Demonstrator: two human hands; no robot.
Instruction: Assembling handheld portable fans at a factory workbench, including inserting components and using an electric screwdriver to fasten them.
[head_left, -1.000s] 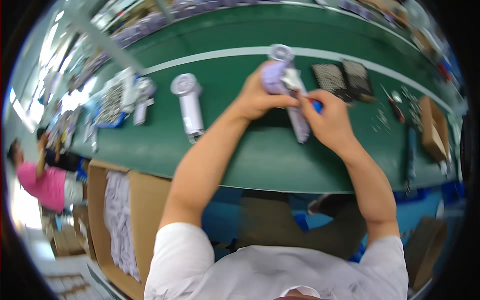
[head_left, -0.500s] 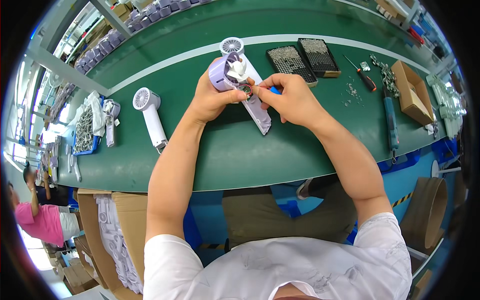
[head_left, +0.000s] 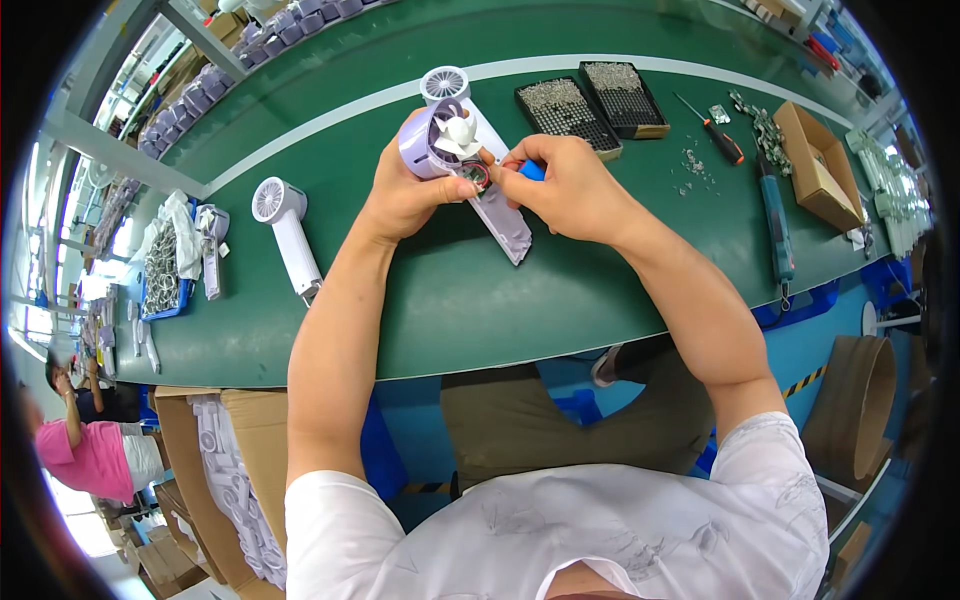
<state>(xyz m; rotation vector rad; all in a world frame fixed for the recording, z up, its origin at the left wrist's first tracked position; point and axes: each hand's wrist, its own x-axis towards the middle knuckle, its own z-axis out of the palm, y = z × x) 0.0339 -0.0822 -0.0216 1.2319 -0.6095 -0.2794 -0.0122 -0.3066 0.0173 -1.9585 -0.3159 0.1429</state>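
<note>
My left hand [head_left: 400, 195] is wrapped round the head of an opened lilac handheld fan [head_left: 418, 150]. Its white blades [head_left: 458, 135] face up, and a small circuit board with a red wire shows beside my left thumb. The bare handle shell [head_left: 503, 230] slants down toward me. My right hand [head_left: 575, 190] is closed, pinching a blue battery [head_left: 532, 171] with red wire close to the board; the fingers partly hide it. Just behind lies a second fan [head_left: 445, 83], partly covered by the held one. A third fan [head_left: 285, 235] lies on the left.
On the green table [head_left: 450, 320] are two black trays [head_left: 570, 115] of small metal parts, an orange-black screwdriver [head_left: 722, 140], a teal electric screwdriver [head_left: 775, 225] and a cardboard box [head_left: 815, 165]. At left stands a blue bin [head_left: 178, 305] of metal rings. A carton [head_left: 250, 430] of fan parts stands below.
The whole view has shifted slightly. More of the blue battery and its red wire shows now between my right fingers, which have moved a little on it. My left hand keeps its grip.
</note>
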